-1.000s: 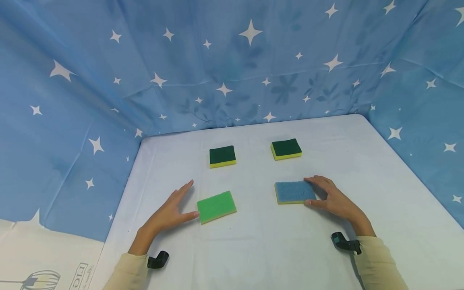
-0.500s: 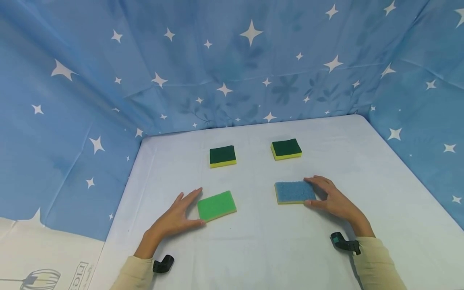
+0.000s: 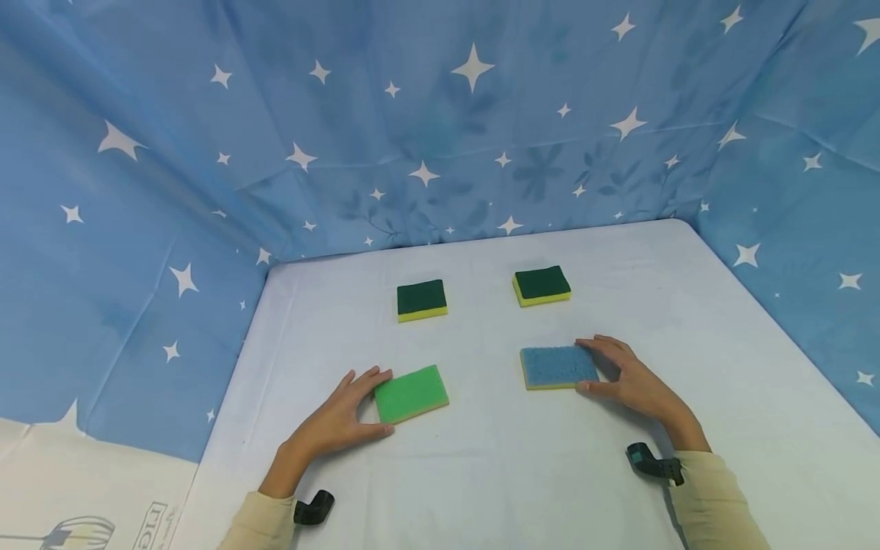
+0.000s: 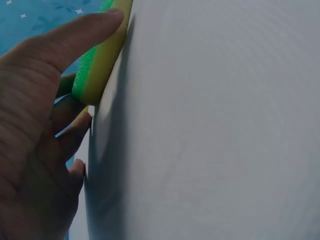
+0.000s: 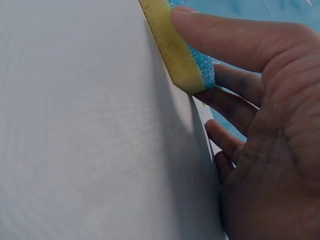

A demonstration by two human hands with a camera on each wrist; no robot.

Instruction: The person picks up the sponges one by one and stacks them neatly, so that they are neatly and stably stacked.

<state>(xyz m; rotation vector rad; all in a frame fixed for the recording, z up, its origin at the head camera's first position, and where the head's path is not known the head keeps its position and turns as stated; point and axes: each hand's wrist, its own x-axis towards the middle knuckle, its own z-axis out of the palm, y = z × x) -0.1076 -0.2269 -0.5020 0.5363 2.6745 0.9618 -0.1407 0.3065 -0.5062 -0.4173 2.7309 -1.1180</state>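
Note:
A green sponge (image 3: pixel 411 394) with a yellow underside lies on the table near the left. My left hand (image 3: pixel 341 416) has its thumb on the sponge's near edge and its fingers on the far edge, pinching its left end. In the left wrist view the thumb (image 4: pixel 95 30) lies against the yellow side. To the right, a blue sponge (image 3: pixel 555 367) with a yellow underside lies flat. My right hand (image 3: pixel 635 382) pinches its right end between thumb and fingers. The right wrist view has the thumb (image 5: pixel 225 40) on the sponge's side, with fingers partly hidden behind it.
Two dark green and yellow sponges lie farther back, one at left (image 3: pixel 422 299) and one at right (image 3: pixel 541 285). A white cloth covers the table (image 3: pixel 481 481). Blue star-patterned curtains (image 3: pixel 440 122) hang behind it and along both sides.
My left hand has moved right, bringing its thumb and fingers to opposite edges of the green sponge. The right hand has kept its hold on the blue sponge. The sponges have not visibly moved.

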